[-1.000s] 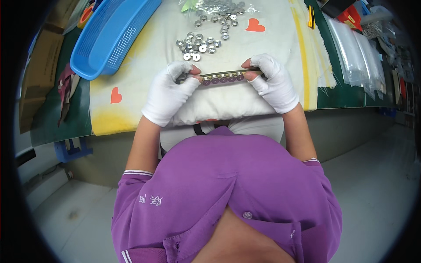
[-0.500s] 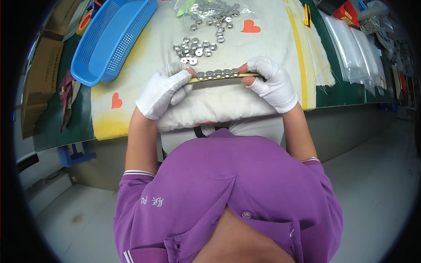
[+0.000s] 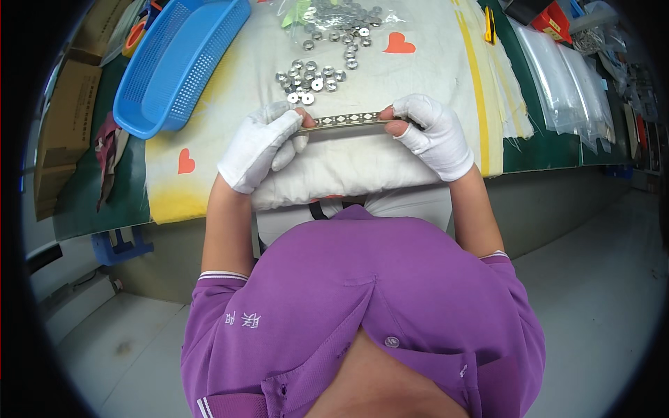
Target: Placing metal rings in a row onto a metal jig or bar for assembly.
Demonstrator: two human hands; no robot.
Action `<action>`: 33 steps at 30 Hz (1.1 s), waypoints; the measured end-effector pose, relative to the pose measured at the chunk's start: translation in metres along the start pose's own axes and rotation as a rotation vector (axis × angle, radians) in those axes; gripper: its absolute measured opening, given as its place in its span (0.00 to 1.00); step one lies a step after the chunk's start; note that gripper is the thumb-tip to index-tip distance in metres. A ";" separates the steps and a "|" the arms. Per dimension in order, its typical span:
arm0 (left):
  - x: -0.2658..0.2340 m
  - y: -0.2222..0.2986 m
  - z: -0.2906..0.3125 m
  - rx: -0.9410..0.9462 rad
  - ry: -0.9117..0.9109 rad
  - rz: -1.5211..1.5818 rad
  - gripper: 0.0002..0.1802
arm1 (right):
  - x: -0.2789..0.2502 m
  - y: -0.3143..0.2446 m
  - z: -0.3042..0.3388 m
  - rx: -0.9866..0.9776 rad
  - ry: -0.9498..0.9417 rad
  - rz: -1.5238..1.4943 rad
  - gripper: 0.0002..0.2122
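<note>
Both hands wear white gloves with some bare fingertips showing. My left hand [image 3: 259, 145] pinches one end of a narrow metal strip [image 3: 348, 120], and my right hand [image 3: 437, 139] pinches the other end. The strip lies level between them above the cloth. A row of dark and bright diamond-like shapes shows along its face; its ends are hidden by my fingers. Just beyond my left hand, several small round silver metal pieces [image 3: 317, 85] lie in a loose cluster.
A pale padded cloth [image 3: 237, 90] with red hearts and yellow bands covers the green table [image 3: 536, 150]. At far left stand a blue perforated basket [image 3: 143, 115] and a cardboard box [image 3: 73, 115]. A clear bag [image 3: 334, 14], a yellow cutter [image 3: 489, 26] and plastic sleeves [image 3: 557, 76] lie farther back.
The strip has turned in my fingers. Round silver knobs stood out along it before; now a flat patterned face shows. Both hands stay nearly in place.
</note>
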State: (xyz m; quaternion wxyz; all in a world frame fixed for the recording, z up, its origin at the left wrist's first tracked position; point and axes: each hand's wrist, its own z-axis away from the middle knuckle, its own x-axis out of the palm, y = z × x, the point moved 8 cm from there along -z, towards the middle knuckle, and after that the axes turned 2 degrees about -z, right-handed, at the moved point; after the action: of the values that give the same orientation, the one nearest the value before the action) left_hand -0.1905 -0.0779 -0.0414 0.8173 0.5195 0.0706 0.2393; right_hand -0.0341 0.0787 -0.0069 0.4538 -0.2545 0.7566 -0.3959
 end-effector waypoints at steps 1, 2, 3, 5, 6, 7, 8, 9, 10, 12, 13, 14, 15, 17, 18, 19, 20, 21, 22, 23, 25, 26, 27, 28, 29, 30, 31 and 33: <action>0.001 0.000 0.000 0.001 -0.003 0.005 0.13 | 0.000 0.001 0.000 0.001 -0.002 0.002 0.08; 0.001 0.000 0.000 0.002 -0.006 0.010 0.13 | 0.000 0.000 0.000 0.000 -0.002 0.002 0.08; 0.001 0.000 0.000 0.002 -0.004 0.010 0.13 | 0.000 0.000 0.000 0.003 -0.007 -0.002 0.08; 0.001 0.000 0.000 0.000 -0.003 0.016 0.13 | 0.001 0.000 0.000 0.007 -0.011 -0.005 0.08; 0.001 0.000 0.000 0.001 -0.003 0.016 0.13 | 0.001 0.002 0.000 0.008 -0.005 -0.020 0.09; 0.001 0.000 -0.001 0.005 -0.009 0.017 0.13 | 0.001 0.002 0.000 0.010 0.000 -0.036 0.09; 0.001 0.000 -0.001 0.010 -0.015 0.018 0.12 | 0.000 0.001 0.000 0.009 0.000 -0.034 0.09; 0.001 -0.001 -0.001 0.011 -0.015 0.019 0.12 | -0.001 0.000 0.000 0.018 -0.008 -0.018 0.09; 0.001 0.000 -0.001 0.023 -0.022 0.020 0.11 | -0.001 -0.001 0.000 0.026 -0.016 -0.003 0.09; 0.002 0.001 -0.001 0.037 -0.029 0.022 0.11 | -0.001 -0.001 0.000 0.017 -0.002 -0.007 0.09; 0.002 0.002 0.000 0.033 -0.026 0.029 0.10 | -0.002 -0.001 0.000 0.011 0.011 -0.011 0.09; 0.003 0.002 0.001 0.029 -0.023 0.036 0.09 | -0.002 -0.002 0.000 0.008 0.010 -0.009 0.09; 0.004 0.003 0.002 0.033 -0.022 0.037 0.09 | -0.002 -0.003 0.000 0.005 0.011 0.007 0.10; 0.002 0.002 0.003 0.021 0.024 0.031 0.09 | -0.002 -0.003 -0.001 -0.002 0.011 0.028 0.10; 0.003 0.002 0.003 0.025 0.025 0.033 0.09 | -0.002 -0.003 -0.001 0.000 0.010 0.020 0.10; 0.003 0.001 0.002 0.041 0.029 0.025 0.09 | -0.002 -0.003 -0.001 0.001 0.009 0.012 0.10; 0.002 0.001 0.002 0.057 0.034 0.018 0.08 | -0.002 -0.003 -0.001 -0.003 0.009 0.014 0.10; 0.001 0.000 0.003 0.061 0.035 0.019 0.08 | -0.002 -0.004 -0.001 -0.004 0.007 0.007 0.10; 0.000 0.000 0.002 0.069 0.015 0.036 0.08 | -0.002 -0.005 -0.001 -0.004 0.005 0.000 0.10; 0.001 0.000 0.002 0.076 -0.006 0.053 0.09 | -0.002 -0.005 -0.001 -0.008 0.005 0.003 0.10; 0.000 0.001 0.003 0.085 -0.001 0.043 0.08 | -0.001 -0.004 -0.001 0.023 0.000 -0.015 0.11; 0.000 0.001 0.004 0.089 0.004 0.032 0.08 | -0.001 -0.005 -0.001 0.018 -0.002 -0.012 0.11; -0.001 0.000 0.005 0.095 0.006 0.034 0.08 | 0.000 -0.005 -0.001 0.017 -0.003 -0.007 0.11; -0.002 0.000 0.005 0.115 0.003 0.050 0.08 | 0.000 -0.005 -0.001 0.018 -0.003 -0.001 0.12; -0.002 0.000 0.005 0.134 0.000 0.067 0.07 | 0.000 -0.005 -0.002 0.014 -0.003 0.003 0.12; 0.000 0.000 0.005 0.140 0.000 0.068 0.07 | -0.001 -0.006 -0.002 0.000 0.014 -0.013 0.12; -0.001 0.000 0.006 0.154 0.037 0.063 0.07 | -0.001 -0.007 -0.002 -0.014 0.031 -0.029 0.12; -0.001 0.000 0.007 0.175 0.073 0.058 0.08 | 0.001 -0.006 -0.001 0.003 0.039 -0.027 0.12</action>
State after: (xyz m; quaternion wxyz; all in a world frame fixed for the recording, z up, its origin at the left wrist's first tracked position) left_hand -0.1891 -0.0840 -0.0383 0.7584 0.5816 0.1057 0.2746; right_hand -0.0349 0.0749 -0.0023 0.4339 -0.2562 0.7612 -0.4083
